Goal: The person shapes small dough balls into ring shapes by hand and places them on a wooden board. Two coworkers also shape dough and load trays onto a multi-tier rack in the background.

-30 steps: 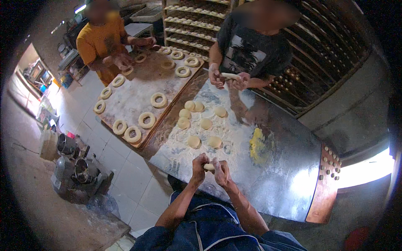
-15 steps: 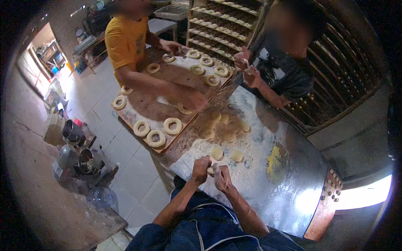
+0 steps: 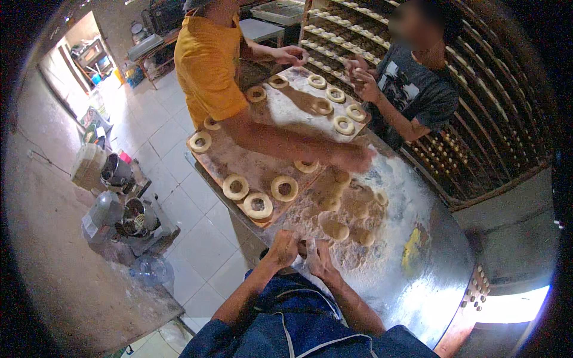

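Observation:
My left hand (image 3: 285,247) and my right hand (image 3: 320,260) are close together at the table's near edge. Both are closed around a small piece of dough (image 3: 303,248), mostly hidden by the fingers and in shadow. Beyond them, pale dough rounds (image 3: 335,229) lie on the floured metal table (image 3: 391,262). To the far left of my hands, several dough rings (image 3: 258,205) rest on a wooden board (image 3: 239,156).
A person in a yellow shirt (image 3: 209,65) stretches an arm across the board toward the rounds. Opposite, a person in a dark shirt (image 3: 412,89) works with raised hands. Tray racks (image 3: 343,42) stand behind. A stand mixer (image 3: 107,209) is at left.
The view has shifted, so the table sits farther right. The yellow-shirted person's near arm has reached from the board out over the dough rounds. My hands stay together at the dough.

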{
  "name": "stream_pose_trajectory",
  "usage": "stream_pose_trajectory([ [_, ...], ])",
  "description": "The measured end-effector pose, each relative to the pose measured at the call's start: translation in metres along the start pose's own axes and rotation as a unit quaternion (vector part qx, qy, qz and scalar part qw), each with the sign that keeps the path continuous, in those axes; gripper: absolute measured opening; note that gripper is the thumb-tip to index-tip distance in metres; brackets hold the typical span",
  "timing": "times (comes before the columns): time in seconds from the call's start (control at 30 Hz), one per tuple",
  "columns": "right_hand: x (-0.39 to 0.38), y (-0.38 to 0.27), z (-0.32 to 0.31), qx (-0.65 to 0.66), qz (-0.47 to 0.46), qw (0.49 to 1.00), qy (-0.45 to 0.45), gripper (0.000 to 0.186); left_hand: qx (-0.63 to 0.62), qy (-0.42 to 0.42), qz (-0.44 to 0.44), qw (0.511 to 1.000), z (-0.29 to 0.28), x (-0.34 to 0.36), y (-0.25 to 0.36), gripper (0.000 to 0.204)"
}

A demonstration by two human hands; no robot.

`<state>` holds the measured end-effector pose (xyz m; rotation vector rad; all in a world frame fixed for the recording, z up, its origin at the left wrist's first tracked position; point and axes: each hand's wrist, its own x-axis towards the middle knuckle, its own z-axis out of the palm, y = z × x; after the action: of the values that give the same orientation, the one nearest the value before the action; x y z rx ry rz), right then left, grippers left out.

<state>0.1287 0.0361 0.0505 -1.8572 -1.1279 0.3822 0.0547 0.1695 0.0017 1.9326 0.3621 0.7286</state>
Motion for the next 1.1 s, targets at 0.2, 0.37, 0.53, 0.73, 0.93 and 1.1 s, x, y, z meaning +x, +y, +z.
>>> stream_pose_trajectory([
  [0.2, 0.06, -0.013, 0.021, 0.185, 0.084, 0.978, -0.037, 0.046, -0.22, 0.001, -0.128, 0.967, -0.054, 0.035, 0.007, 0.035],
  [0.37, 0.144, -0.028, 0.017, 0.187, -0.026, 0.979, -0.079, 0.038, -0.331, 0.068, -0.195, 0.921, -0.103, 0.088, -0.055, 0.034],
  [0.53, 0.227, -0.042, 0.035, 0.008, 0.15, 0.988, 0.028, 0.052, 0.149, 0.163, -0.159, 0.962, -0.146, 0.159, -0.052, 0.028],
  [0.73, 0.185, 0.004, 0.023, -0.132, 0.112, 0.985, 0.024, 0.061, 0.217, -0.003, -0.036, 0.976, -0.204, 0.121, -0.059, 0.031],
  [0.93, 0.17, 0.02, 0.028, -0.212, 0.012, 0.974, 0.072, 0.047, 0.219, -0.029, -0.062, 0.973, -0.217, 0.119, -0.078, 0.033],
  [1.1, 0.175, 0.032, 0.037, -0.223, 0.052, 0.97, 0.087, 0.051, 0.241, 0.024, -0.051, 0.969, -0.205, 0.12, -0.045, 0.037],
])
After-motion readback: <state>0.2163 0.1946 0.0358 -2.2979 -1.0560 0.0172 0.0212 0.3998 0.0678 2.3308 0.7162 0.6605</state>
